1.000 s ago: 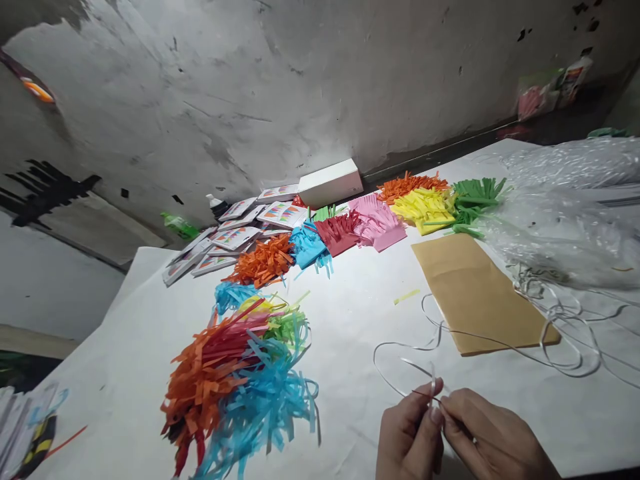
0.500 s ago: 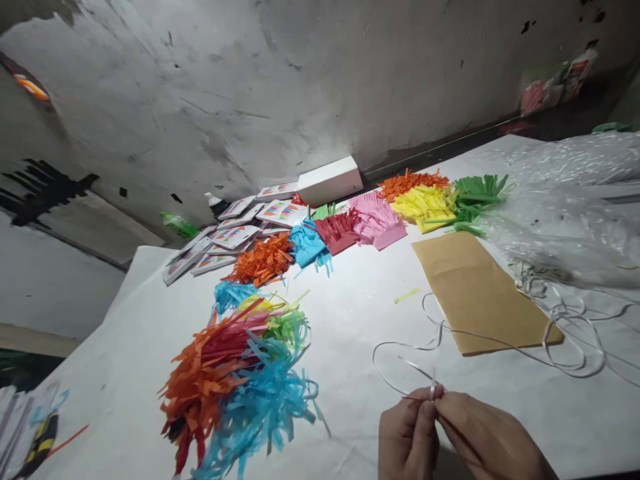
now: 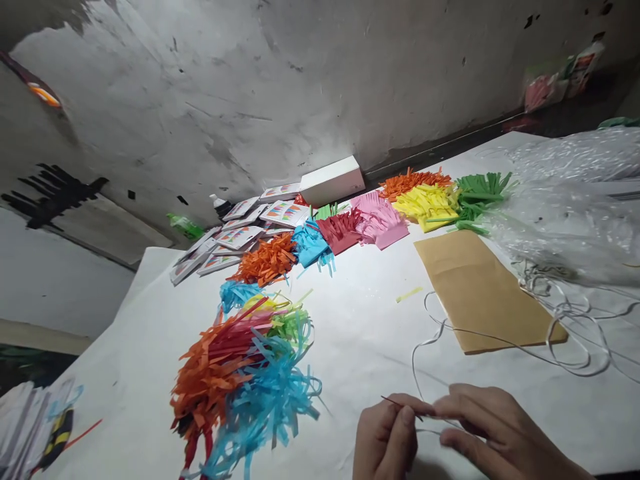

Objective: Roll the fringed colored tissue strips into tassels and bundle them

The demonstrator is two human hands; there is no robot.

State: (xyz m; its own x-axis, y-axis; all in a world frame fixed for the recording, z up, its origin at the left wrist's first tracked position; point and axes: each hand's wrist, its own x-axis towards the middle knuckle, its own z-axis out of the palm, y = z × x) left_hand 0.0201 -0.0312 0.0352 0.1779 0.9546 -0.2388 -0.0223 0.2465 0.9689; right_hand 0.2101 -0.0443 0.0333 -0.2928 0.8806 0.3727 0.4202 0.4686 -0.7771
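A thin, dark needle (image 3: 403, 407) is pinched at the near edge of the table, between the thumb and forefinger of the left hand (image 3: 385, 443). The right hand (image 3: 480, 427) meets it from the right, its fingertips closed on a narrow white ribbon (image 3: 425, 333) just where it reaches the needle. The needle looks stiff, light and slippery, with a sharp free tip pointing left; it is best held along its shaft, close to the fingers. The ribbon looks flat, limp and almost weightless, likely to twist or slide, so a pinch near its end gives most control.

From the hands the ribbon loops loosely across the white paper-covered table (image 3: 350, 333) and over a flat brown paper envelope (image 3: 480, 293) to a tangle beside crinkled clear plastic wrap (image 3: 565, 213). To the left lies a fluffy heap of orange, blue and green paper tassels (image 3: 240, 380), soft and easily crushed. Farther back, a row of fringed paper bundles (image 3: 380, 220) runs in orange, blue, red, pink, yellow and green, with a white box (image 3: 333, 180) and scattered printed cards (image 3: 240, 233) against a rough grey wall.
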